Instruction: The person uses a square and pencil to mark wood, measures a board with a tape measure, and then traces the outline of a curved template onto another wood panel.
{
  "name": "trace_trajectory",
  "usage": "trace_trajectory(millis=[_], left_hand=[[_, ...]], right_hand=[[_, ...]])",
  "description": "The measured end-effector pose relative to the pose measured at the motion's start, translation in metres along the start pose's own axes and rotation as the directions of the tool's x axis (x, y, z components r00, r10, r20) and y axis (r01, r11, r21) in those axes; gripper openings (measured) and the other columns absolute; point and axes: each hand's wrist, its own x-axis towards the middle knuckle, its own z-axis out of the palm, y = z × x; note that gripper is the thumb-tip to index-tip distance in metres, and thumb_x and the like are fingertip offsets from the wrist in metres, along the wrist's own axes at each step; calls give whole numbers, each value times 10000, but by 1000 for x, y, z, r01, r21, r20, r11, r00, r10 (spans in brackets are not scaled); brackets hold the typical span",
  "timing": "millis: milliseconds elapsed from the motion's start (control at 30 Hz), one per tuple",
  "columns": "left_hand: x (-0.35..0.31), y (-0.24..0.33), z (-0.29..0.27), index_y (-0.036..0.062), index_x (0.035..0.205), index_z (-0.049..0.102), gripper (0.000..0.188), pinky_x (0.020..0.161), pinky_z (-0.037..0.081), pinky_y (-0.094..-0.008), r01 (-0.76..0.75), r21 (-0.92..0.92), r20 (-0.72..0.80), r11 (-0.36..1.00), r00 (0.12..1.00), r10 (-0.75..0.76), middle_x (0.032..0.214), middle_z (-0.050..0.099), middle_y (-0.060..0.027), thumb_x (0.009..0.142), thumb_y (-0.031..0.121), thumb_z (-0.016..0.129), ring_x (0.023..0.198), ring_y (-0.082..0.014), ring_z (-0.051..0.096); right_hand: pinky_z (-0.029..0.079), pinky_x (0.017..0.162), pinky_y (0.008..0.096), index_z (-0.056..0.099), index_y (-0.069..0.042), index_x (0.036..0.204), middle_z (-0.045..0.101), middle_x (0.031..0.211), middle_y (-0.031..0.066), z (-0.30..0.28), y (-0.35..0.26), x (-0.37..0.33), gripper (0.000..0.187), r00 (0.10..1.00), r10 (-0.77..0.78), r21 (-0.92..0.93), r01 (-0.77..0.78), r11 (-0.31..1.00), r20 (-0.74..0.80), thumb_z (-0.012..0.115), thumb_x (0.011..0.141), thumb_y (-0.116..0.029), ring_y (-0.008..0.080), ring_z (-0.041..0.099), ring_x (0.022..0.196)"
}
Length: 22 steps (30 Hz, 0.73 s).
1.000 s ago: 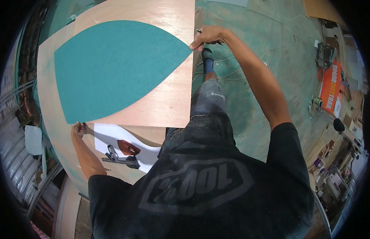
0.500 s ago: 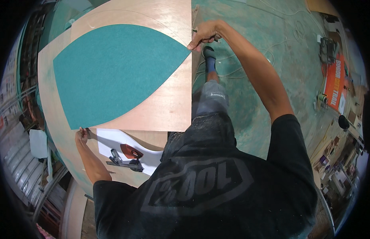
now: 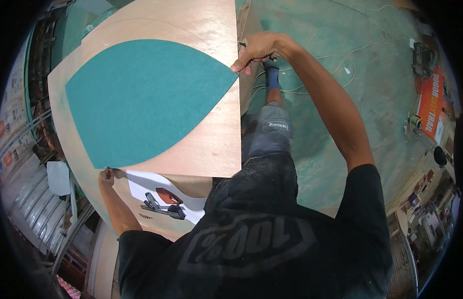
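Note:
A large teal curved sheet (image 3: 146,102), like a template with a pointed right end, lies flat on a pale plywood sheet (image 3: 216,149). My left hand (image 3: 106,176) is closed at the teal sheet's lower left corner, fingertips pinching its edge. At the pointed right end, beside the plywood's edge, my right hand (image 3: 259,50) presses its thumb on the tip with the fingers curled underneath. A thin dark stick, perhaps a pencil, pokes out of that hand on both sides. Above the teal sheet a faint curved line runs across the plywood.
Below the plywood, a white sheet (image 3: 136,184) carries a black clamp-like tool (image 3: 161,207) and a reddish-brown handle-shaped piece (image 3: 166,196). Cables (image 3: 361,48) trail over the green floor (image 3: 331,164) at right. An orange banner (image 3: 431,107) lies farther right; metal rails (image 3: 77,226) stand at left.
The view has shifted a little, so the plywood and teal sheet sit slightly lower in it. Both hands stay at the same two ends of the teal sheet.

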Motion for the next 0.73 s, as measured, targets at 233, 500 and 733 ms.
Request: trace_trajectory(millis=[233, 500, 733], left_hand=[[-45, 9, 23, -34, 838, 599, 200, 687, 613, -237, 78, 12, -106, 997, 991, -77, 792, 581, -88, 916, 125, 693, 756, -157, 584], [-49, 9, 16, -31, 889, 622, 187, 692, 606, -249, 119, -1, -136, 993, 984, -118, 799, 606, -75, 924, 141, 683, 705, -149, 598], [16, 2, -17, 26, 900, 656, 162, 705, 596, -274, 17, 5, 49, 1000, 999, -17, 847, 667, -86, 943, 182, 666, 717, -183, 643]], right_hand=[[340, 463, 258, 767, -54, 793, 692, 638, 22, 1, 3, 0, 381, 997, -41, -59, 37, 998, -61, 836, 701, -418, 74, 484, 493], [464, 677, 298, 753, -18, 773, 691, 629, 68, 5, 8, 0, 383, 983, -147, -54, 142, 988, -106, 829, 706, -387, 155, 631, 619], [462, 706, 286, 746, -18, 761, 689, 622, 64, 7, 4, -6, 349, 984, -120, -35, 117, 993, -132, 827, 718, -355, 157, 641, 640]])
